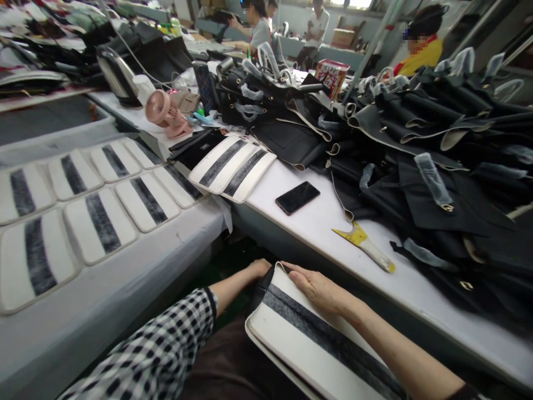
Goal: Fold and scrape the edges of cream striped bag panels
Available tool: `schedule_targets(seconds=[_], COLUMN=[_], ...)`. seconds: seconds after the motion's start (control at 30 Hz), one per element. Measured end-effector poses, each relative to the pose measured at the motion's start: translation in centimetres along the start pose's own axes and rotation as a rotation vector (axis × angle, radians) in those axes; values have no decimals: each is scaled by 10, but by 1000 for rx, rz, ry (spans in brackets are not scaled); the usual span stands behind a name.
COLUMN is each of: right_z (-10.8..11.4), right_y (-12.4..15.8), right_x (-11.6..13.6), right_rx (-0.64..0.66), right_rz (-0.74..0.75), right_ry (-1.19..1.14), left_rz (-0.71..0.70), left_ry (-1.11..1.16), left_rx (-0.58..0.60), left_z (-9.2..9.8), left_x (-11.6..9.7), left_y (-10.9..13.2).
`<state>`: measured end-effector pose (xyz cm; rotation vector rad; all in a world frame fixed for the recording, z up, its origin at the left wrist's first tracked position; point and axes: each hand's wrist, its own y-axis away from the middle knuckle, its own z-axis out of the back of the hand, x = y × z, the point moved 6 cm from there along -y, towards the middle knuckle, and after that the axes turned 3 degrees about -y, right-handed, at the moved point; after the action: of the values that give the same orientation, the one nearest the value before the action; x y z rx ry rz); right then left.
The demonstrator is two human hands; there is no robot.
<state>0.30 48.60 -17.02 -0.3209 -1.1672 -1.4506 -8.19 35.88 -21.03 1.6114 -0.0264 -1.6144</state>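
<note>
White felt panel with a dark grey centre stripe (316,344) is held low across the lap, below the edge of the white surface (316,228), with one end pointing away. Right hand (318,289) is laid flat, palm down, on the far end, fingers stretched toward the rim; nothing is gripped, only pressed. Left hand (259,269) is set at the far left corner. Its fingers are hidden behind the panel, so its hold cannot be told. Risk, as judged: the panel is pinned rather than clamped, so it could slide off the lap into the dark gap between the surfaces if pressure is eased. Yellow-bladed scraper with a white handle (366,243) and black phone (297,198) lie near the surface edge just above, and either could be knocked off if the panel is swung up carelessly. Matching striped panels (100,222) are laid in rows on the grey surface (125,289) at left. The pile of black bag pieces (437,166) at right could be snagged.
</note>
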Motion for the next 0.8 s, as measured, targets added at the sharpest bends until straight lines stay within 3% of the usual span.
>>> schedule_targets(seconds=[0.13,0.27,0.47,0.6,0.8], right_z=[6,15,33,41,48], right_y=[24,54,117,155,160], right_x=[-13,-29,-73,-96,-98], right_rx=[26,52,59,28,-27], right_rz=[44,17,-138,-235,-165], right_ry=[-58,-77,-111,-187,-309], left_rz=[-59,-107,-77,-2,21], left_ry=[-161,-348,-515,-566,-673], left_rx=[158,412,564,599,639], left_z=[13,4,-1,1,-7], left_x=[-41,-70,-70,-67,-74], left_y=[-25,-24,-22,-23,-24])
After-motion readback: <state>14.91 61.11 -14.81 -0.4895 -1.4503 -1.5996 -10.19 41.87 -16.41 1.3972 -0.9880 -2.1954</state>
